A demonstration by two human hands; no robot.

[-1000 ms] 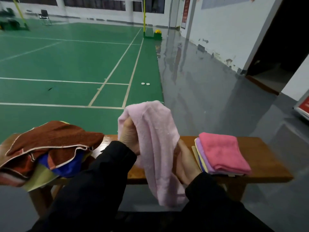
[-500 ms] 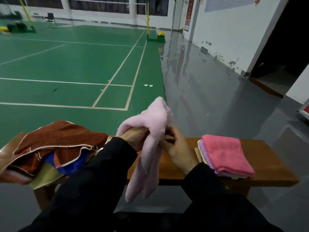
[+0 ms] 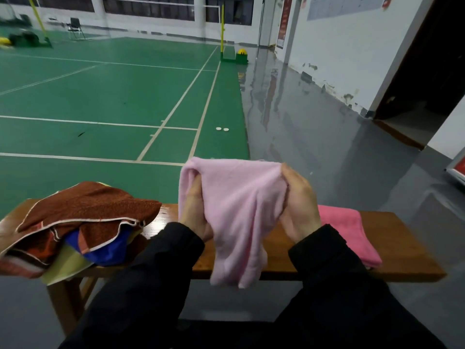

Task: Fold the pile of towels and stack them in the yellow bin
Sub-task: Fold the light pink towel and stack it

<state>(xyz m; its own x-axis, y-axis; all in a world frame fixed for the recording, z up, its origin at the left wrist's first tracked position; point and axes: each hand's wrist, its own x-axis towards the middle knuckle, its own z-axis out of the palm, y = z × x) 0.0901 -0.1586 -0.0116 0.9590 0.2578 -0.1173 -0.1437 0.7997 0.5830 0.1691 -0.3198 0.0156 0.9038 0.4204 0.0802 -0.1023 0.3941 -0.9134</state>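
Since half a second ago my hands have drawn apart: they were bunched together on the pale pink towel point(image 3: 239, 217), and now they hold its top edge stretched wide between them, so the cloth that hung as a narrow rope has opened into a sheet. My left hand point(image 3: 195, 212) has its fingers curled into the upper left corner, partly wrapped by the fabric; my right hand point(image 3: 298, 202) pinches the upper right corner. Both grip the towel and neither has a free finger that I can see. The towel hangs in the air in front of the wooden bench point(image 3: 402, 248), its lower half still gathered in loose vertical folds, its tail dropping below the bench's front edge. The long axis now runs downward from the held edge, and that is what the coming fold turns on, as I judge it: bottom must meet top, or the sheet must be laid flat on the bare wood between the two heaps. The folded stack point(image 3: 349, 230), topped by a deeper pink towel, lies just right of my right hand, which is the nearer one for placing. The unfolded pile point(image 3: 83, 217), brown on top, sits to the left. I see no yellow bin here.
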